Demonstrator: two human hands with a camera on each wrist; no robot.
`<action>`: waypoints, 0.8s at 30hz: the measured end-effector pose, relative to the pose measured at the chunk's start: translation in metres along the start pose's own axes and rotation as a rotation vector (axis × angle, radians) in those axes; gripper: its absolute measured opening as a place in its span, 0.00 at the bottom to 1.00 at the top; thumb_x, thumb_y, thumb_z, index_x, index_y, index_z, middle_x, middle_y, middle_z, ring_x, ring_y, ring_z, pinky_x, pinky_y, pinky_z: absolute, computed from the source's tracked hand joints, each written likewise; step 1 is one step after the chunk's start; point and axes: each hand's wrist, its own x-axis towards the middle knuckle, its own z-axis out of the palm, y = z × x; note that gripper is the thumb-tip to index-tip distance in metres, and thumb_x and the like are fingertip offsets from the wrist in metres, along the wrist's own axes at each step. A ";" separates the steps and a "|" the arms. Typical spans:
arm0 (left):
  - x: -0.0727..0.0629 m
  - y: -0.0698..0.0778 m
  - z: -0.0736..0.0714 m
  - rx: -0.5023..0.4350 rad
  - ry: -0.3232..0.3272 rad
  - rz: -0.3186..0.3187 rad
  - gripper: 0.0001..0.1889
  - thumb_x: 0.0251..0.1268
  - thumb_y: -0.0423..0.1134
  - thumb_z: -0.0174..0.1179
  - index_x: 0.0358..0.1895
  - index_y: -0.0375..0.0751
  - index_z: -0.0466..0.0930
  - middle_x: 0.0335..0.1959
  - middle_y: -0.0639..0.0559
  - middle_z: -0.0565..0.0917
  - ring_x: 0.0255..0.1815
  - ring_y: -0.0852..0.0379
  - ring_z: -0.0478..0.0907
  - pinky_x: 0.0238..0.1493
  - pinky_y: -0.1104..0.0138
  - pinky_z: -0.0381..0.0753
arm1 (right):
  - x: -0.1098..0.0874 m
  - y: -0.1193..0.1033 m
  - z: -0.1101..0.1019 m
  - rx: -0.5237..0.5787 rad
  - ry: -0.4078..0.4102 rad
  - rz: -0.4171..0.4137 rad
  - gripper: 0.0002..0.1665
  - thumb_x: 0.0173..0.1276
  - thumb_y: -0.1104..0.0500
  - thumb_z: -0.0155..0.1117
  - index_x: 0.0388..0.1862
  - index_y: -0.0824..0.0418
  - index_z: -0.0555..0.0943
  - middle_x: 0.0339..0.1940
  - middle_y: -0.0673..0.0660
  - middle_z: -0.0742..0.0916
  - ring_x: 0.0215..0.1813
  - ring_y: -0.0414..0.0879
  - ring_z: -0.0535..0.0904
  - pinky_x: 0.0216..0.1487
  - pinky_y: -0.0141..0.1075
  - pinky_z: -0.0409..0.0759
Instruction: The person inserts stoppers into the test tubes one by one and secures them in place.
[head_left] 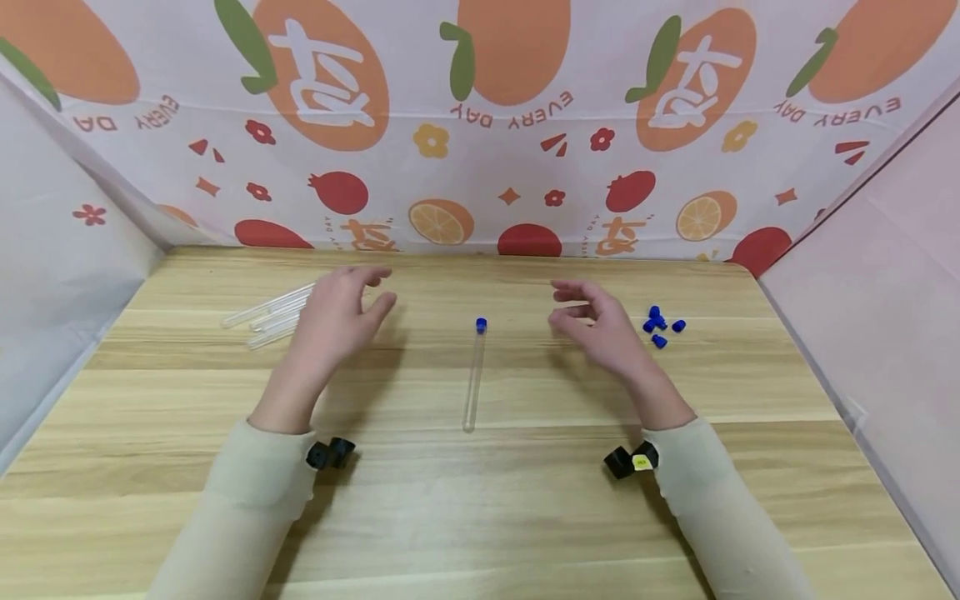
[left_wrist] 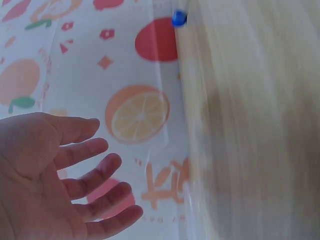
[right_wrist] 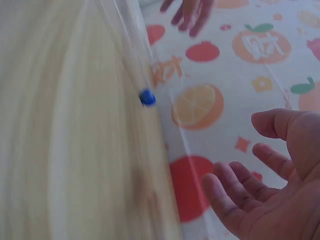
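A clear test tube (head_left: 475, 379) with a blue cap (head_left: 482, 326) on its far end lies on the table between the two hands. My left hand (head_left: 341, 312) is held over the table at the left with relaxed fingers and nothing in it, partly covering a group of clear test tubes (head_left: 276, 315). Opposite it, my right hand (head_left: 596, 323) hovers with loosely bent, empty fingers. Just right of that hand lie several loose blue caps (head_left: 660, 325). Both wrist views show spread fingers, the left hand (left_wrist: 75, 175) and the right hand (right_wrist: 270, 180) each holding nothing.
The wooden table (head_left: 480, 517) ends at the back against a fruit-printed cloth (head_left: 480, 183). Pale cloth walls (head_left: 885, 275) stand at both sides. A small black device (head_left: 330, 454) sits at the left cuff, another (head_left: 630, 460) at the right.
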 end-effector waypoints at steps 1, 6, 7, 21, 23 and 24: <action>0.000 -0.002 -0.002 0.022 0.021 -0.002 0.20 0.72 0.40 0.58 0.63 0.35 0.77 0.55 0.34 0.79 0.59 0.33 0.72 0.56 0.39 0.73 | 0.000 0.001 -0.004 -0.026 0.026 -0.015 0.28 0.73 0.54 0.64 0.70 0.52 0.72 0.65 0.59 0.78 0.59 0.52 0.79 0.55 0.46 0.83; 0.004 -0.017 -0.008 0.124 0.057 -0.004 0.20 0.71 0.41 0.60 0.63 0.38 0.77 0.55 0.35 0.79 0.56 0.32 0.74 0.52 0.38 0.74 | 0.002 0.008 -0.022 -0.167 0.163 -0.072 0.28 0.70 0.55 0.68 0.68 0.51 0.74 0.61 0.56 0.80 0.59 0.52 0.79 0.58 0.50 0.81; 0.004 -0.020 -0.009 0.139 0.055 -0.007 0.21 0.70 0.41 0.60 0.63 0.38 0.77 0.56 0.34 0.78 0.56 0.32 0.74 0.52 0.38 0.74 | 0.003 0.010 -0.025 -0.189 0.182 -0.082 0.28 0.69 0.56 0.68 0.68 0.52 0.75 0.61 0.56 0.81 0.59 0.53 0.79 0.58 0.51 0.81; 0.008 -0.059 -0.022 0.197 -0.064 -0.103 0.22 0.70 0.42 0.60 0.63 0.36 0.75 0.58 0.30 0.75 0.58 0.29 0.70 0.53 0.34 0.71 | 0.004 0.023 -0.068 -0.491 0.298 -0.123 0.26 0.68 0.58 0.68 0.65 0.57 0.78 0.61 0.59 0.81 0.59 0.57 0.78 0.55 0.56 0.82; 0.007 -0.062 -0.023 0.195 -0.085 -0.116 0.22 0.70 0.42 0.60 0.63 0.35 0.75 0.59 0.29 0.75 0.57 0.28 0.70 0.54 0.34 0.71 | 0.004 0.026 -0.074 -0.548 0.296 -0.128 0.25 0.68 0.58 0.68 0.64 0.58 0.78 0.60 0.60 0.82 0.59 0.58 0.77 0.54 0.56 0.81; 0.007 -0.064 -0.023 0.195 -0.094 -0.122 0.22 0.70 0.42 0.60 0.63 0.35 0.75 0.59 0.29 0.74 0.57 0.28 0.70 0.53 0.34 0.71 | 0.004 0.028 -0.077 -0.581 0.293 -0.129 0.25 0.68 0.58 0.68 0.64 0.58 0.79 0.60 0.60 0.82 0.59 0.58 0.77 0.54 0.56 0.81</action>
